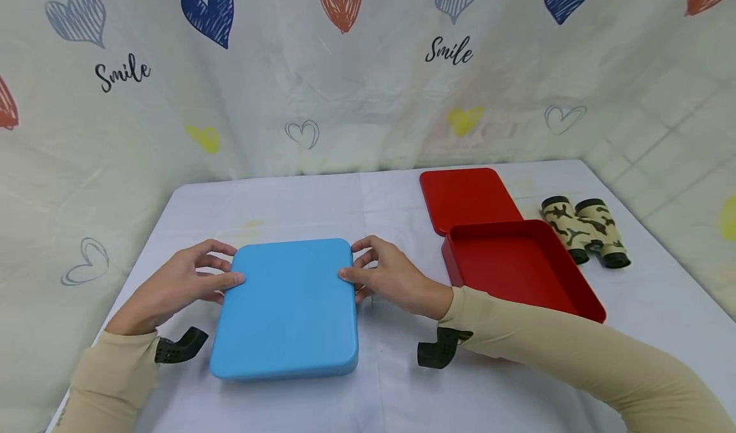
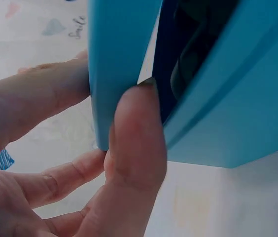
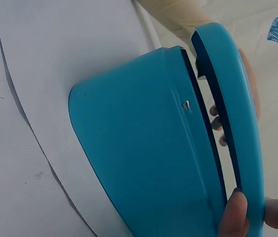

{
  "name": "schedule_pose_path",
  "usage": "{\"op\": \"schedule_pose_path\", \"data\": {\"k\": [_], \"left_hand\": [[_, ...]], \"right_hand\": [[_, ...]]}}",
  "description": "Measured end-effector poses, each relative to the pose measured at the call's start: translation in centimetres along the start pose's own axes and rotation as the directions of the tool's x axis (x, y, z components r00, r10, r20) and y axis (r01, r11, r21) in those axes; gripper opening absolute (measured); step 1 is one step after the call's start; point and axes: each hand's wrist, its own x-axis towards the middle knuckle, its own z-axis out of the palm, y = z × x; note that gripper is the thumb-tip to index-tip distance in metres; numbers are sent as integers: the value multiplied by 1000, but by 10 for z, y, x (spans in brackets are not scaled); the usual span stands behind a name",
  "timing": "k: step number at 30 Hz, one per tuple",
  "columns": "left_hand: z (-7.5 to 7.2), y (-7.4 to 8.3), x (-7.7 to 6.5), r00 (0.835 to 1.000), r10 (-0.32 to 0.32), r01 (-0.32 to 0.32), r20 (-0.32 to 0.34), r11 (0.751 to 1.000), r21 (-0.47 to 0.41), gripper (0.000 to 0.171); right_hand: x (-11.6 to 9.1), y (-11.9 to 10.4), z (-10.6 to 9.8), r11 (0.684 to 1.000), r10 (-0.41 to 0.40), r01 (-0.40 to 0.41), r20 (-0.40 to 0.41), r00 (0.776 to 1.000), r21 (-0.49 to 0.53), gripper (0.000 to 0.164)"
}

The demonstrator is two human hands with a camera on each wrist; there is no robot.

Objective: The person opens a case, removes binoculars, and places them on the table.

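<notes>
Both hands clamped on the blue lid [image 1: 287, 305]: left hand [image 1: 195, 280] pinching its left edge, right hand [image 1: 397, 280] its right, and there's daylight between it and the blue box [image 3: 134, 143] directly below! A dark shape [image 2: 193, 54] shows at the blue box's opening, too shadowed to name. Right of the blue box, the red box [image 1: 523, 267] lies open, its floor showing; behind and right of the blue box, the red lid [image 1: 471, 197]; far right of it, camouflage binoculars [image 1: 586, 232].

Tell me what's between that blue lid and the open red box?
The right hand and its beige sleeve, with white tablecloth below; the head view shows this.
</notes>
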Motion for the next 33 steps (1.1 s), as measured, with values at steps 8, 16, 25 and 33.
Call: {"op": "schedule_pose_path", "data": {"k": [8,16,25,33], "left_hand": [[1,2,-2,999,33,-32,-43,999,14,70],[8,2,1,990,74,-73,-120,997,17,66],[13,3,2,983,75,-72,-169,997,23,69],[16,6,3,973,93,-86,-213,995,41,67]], "right_hand": [[-2,-6,-5,998,-32,29,-51,998,-47,57],[-2,-5,-9,997,-52,46,-88,995,-68,59],[0,-5,-11,996,-64,55,-141,988,-68,57],[0,-7,-15,992,-78,61,-160,984,-109,59]]}}
